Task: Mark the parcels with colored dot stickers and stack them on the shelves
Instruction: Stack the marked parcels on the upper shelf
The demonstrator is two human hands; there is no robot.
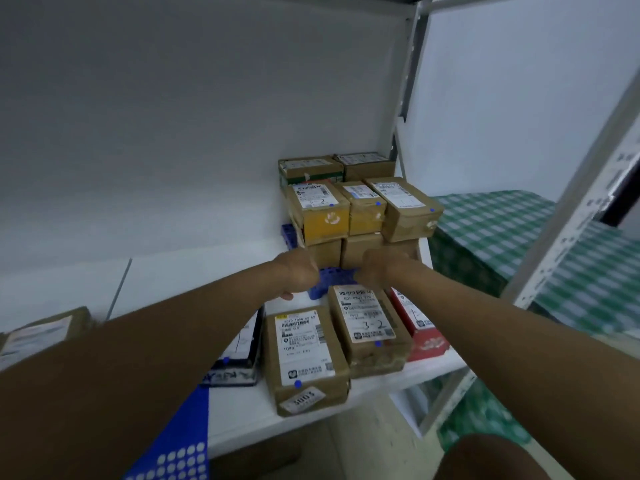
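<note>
Blue parcel on shelf, long axis L-R; L hand, R hand grip its ends.

Fingers of left hand and right hand hidden behind wrists; blue parcel mostly covered; sticker sheet cut by btm edge.

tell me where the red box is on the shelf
In the head view the red box lies at the right front of the white shelf, beside the parcel marked 3-2.
</note>
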